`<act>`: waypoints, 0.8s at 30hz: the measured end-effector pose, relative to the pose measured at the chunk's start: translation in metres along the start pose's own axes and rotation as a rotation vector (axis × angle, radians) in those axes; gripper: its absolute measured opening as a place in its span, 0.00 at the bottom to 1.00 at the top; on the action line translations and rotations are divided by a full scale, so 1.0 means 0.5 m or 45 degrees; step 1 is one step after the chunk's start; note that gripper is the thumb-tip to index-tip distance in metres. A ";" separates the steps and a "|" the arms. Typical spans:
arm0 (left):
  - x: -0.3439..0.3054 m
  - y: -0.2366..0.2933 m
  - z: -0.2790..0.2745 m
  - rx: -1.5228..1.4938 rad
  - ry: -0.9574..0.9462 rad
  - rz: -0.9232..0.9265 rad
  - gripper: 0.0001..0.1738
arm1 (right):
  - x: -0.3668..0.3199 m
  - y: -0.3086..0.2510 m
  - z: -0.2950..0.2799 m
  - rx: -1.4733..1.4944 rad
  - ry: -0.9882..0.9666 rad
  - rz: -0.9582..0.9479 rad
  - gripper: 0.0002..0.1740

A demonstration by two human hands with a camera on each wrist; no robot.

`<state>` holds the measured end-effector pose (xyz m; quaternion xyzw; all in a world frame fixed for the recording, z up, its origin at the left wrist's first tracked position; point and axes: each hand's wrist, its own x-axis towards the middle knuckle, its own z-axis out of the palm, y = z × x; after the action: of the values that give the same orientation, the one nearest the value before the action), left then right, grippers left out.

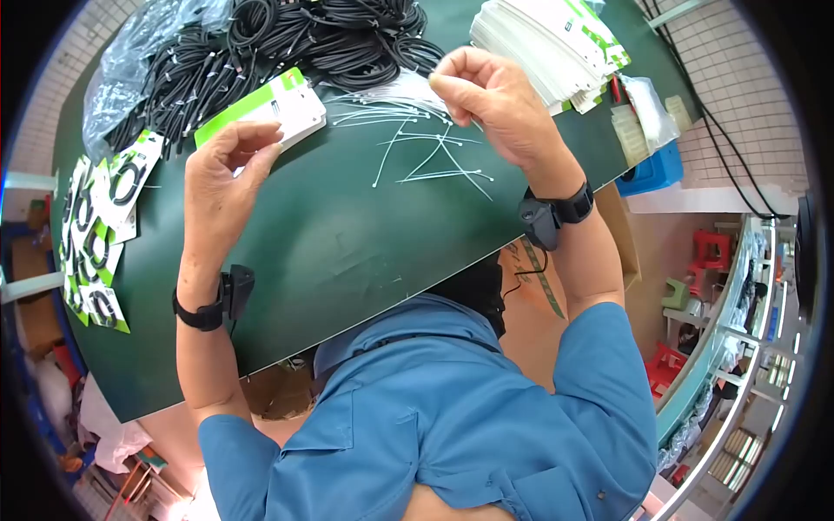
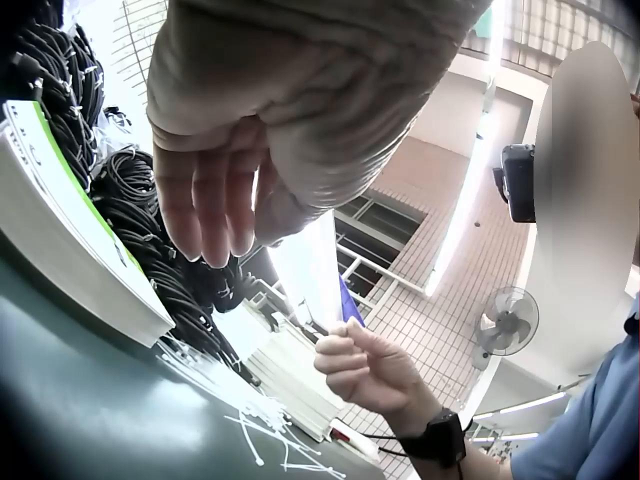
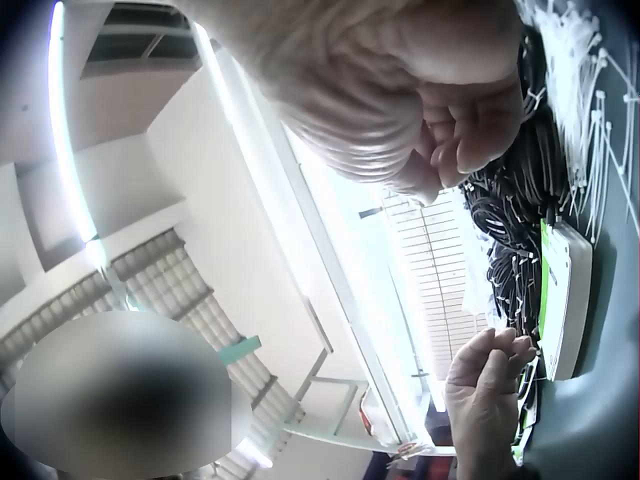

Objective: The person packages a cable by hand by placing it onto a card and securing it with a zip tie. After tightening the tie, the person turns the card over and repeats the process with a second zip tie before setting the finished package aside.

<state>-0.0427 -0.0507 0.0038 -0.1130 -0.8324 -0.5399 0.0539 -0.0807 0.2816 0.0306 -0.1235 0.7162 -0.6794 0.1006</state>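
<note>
The left hand [image 1: 221,178] is raised over the green table, fingers loosely bent and thumb near the fingertips, with nothing seen in it. Just beyond it lies a stack of white and green cards [image 1: 300,111]. At the right, the raised right hand [image 1: 499,104] has curled fingers, its thumb close to the index finger; no object shows in it. White cable ties [image 1: 426,174] lie spread between the hands, beside a denser bunch [image 1: 404,91]. In the left wrist view the left fingers [image 2: 215,205] hang relaxed. The right fingers [image 3: 465,140] are bent in the right wrist view.
Bundles of black cables [image 1: 321,39] are heaped at the back, with clear plastic wrap [image 1: 130,74] at their left. Cards with black cable loops [image 1: 100,226] lie on the left side. A large card stack [image 1: 539,52], a small bag [image 1: 647,113] and a blue container [image 1: 656,169] are at right.
</note>
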 end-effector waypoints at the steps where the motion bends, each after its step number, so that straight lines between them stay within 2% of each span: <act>1: -0.002 0.000 0.002 -0.013 0.003 0.006 0.12 | -0.008 0.017 -0.014 0.094 0.017 0.064 0.08; 6: -0.008 0.002 0.002 -0.141 -0.038 -0.032 0.12 | -0.057 0.082 -0.047 0.293 0.077 0.214 0.08; 10: 0.002 0.013 0.017 -0.199 -0.033 -0.051 0.11 | -0.096 0.079 -0.026 -0.013 0.142 0.267 0.09; 13: 0.010 0.010 0.021 -0.224 -0.013 -0.072 0.11 | -0.117 0.085 -0.006 -0.968 0.211 0.016 0.09; 14: 0.020 0.009 0.019 -0.210 -0.002 -0.047 0.11 | -0.124 0.088 -0.003 -0.967 0.206 0.020 0.09; 17: 0.039 0.007 0.013 -0.181 0.026 -0.009 0.11 | -0.137 0.096 -0.002 -1.375 0.156 -0.073 0.08; 22: 0.043 0.013 0.033 -0.170 -0.018 -0.009 0.11 | -0.127 0.119 -0.004 -1.269 0.021 -0.029 0.07; 24: 0.037 0.013 0.043 -0.182 -0.088 -0.053 0.11 | -0.108 0.135 0.001 -1.306 0.020 -0.307 0.05</act>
<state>-0.0586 -0.0260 0.0045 -0.1176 -0.7953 -0.5947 0.0056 -0.0321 0.3011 -0.0379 -0.2334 0.9382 -0.2491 -0.0571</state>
